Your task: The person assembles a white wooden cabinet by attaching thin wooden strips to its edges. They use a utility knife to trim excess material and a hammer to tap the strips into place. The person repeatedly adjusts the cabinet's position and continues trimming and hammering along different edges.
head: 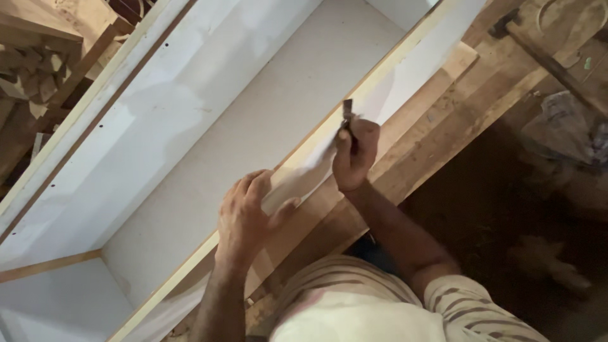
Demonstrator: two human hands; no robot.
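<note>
A long white cabinet carcass (209, 126) lies open side up on a wooden bench. My left hand (248, 212) rests over its near side panel (405, 69), fingers spread on the inner white face and thumb over the edge. My right hand (354, 152) is closed around a small dark tool (348, 111) whose tip pokes up above the fingers, held against the pale wood edge of the same panel. What kind of tool it is cannot be made out.
The wooden bench top (443, 126) runs along the right of the cabinet. Scrap wood pieces (31, 69) are piled at the upper left. A dark dirt floor (506, 209) with rags lies to the right.
</note>
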